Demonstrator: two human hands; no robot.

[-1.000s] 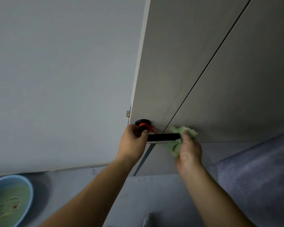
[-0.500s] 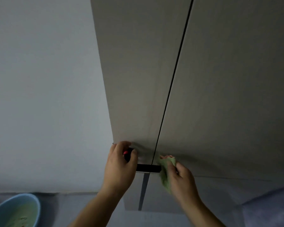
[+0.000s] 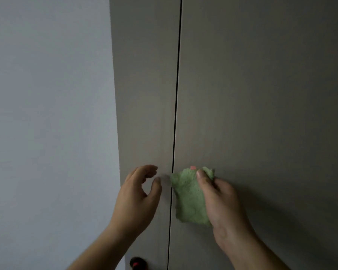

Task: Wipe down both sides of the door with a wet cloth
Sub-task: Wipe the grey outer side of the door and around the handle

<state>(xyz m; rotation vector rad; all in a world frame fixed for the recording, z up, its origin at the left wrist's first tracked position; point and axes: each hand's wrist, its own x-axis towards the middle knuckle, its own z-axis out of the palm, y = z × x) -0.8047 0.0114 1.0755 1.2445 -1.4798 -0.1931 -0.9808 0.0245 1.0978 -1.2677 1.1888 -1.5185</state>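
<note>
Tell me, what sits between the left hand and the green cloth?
In the head view, only bare door with its thin dark groove separates the left hand from the cloth.

Left hand, right hand and both forearms are bare.

Nothing readable: no text, brand, number or sign. Only candidate is small pink tab at top edge of green fuzzy cloth, lower centre of frame, too small to tell.
</note>
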